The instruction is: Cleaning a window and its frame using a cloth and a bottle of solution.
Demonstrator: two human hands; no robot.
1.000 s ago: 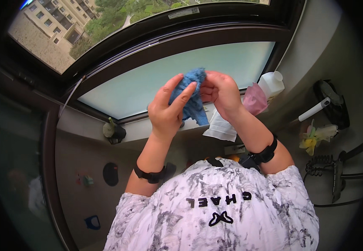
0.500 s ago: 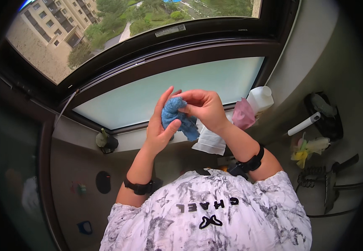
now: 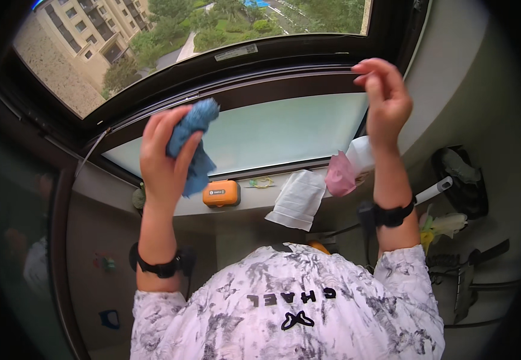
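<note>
A crumpled blue cloth [image 3: 195, 123] is gripped in my left hand [image 3: 163, 143], raised before the lower window frame at the left. The thumb and fingers press it from both sides, and part of it dangles below them. My right hand [image 3: 387, 105] is lifted near the right end of the frame [image 3: 308, 83], its fingers loosely bent and apart, with nothing visible in them. Below the hands, the sill carries an orange case [image 3: 221, 193], a white packet [image 3: 299, 197] and a crumpled pink cloth [image 3: 340, 174]. A white bottle [image 3: 361, 151] is partly hidden behind my right forearm.
Between case and packet lies a small clear packet [image 3: 261, 182]. To the right are a white handle [image 3: 433, 191], a black holder [image 3: 475, 195] and a yellow item in clear wrapping [image 3: 434, 231]. A thin stay [image 3: 92, 155] crosses the window's left corner. Frosted glass [image 3: 284, 129] sits above the sill.
My hands have parted. The left moved left and up with the blue cloth; the right let go of it and rose to the right. The orange case has come into sight.
</note>
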